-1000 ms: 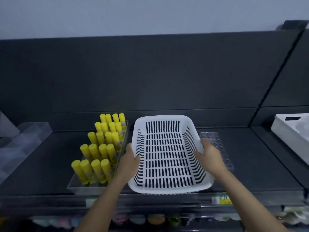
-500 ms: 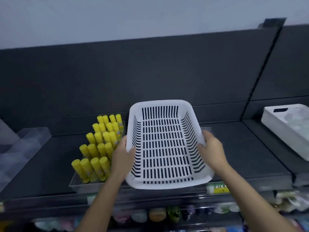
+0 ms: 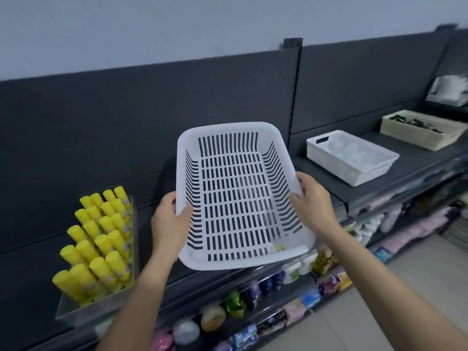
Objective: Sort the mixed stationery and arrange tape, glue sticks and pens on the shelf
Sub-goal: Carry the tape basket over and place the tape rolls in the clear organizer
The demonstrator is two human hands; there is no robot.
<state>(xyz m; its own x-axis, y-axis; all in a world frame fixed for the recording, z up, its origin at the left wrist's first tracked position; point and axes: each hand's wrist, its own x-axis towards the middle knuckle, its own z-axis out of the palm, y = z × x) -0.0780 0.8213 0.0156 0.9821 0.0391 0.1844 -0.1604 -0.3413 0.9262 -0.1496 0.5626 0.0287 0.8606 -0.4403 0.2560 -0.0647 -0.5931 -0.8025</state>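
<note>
An empty white slotted basket (image 3: pixel 228 130) is held in the air in front of the dark shelf (image 3: pixel 385 183), tilted toward me. My left hand (image 3: pixel 169 221) grips its left rim, thumb inside the wall. My right hand (image 3: pixel 314 201) grips the right rim. Several yellow glue sticks (image 3: pixel 101 236) stand upright in a clear tray (image 3: pixel 76 312) on the shelf at the left. No pens or tape are clearly visible.
A white bin (image 3: pixel 354 173) holding pale round items sits on the shelf to the right, and a beige woven bin (image 3: pixel 417 138) with dark contents lies beyond it. Lower shelves carry colourful goods (image 3: pixel 238 305). Tiled floor (image 3: pixel 379 312) shows at the lower right.
Both hands have lifted the basket off the shelf and raised it. The view has swung to the right, bringing the right-hand bins and floor into sight.
</note>
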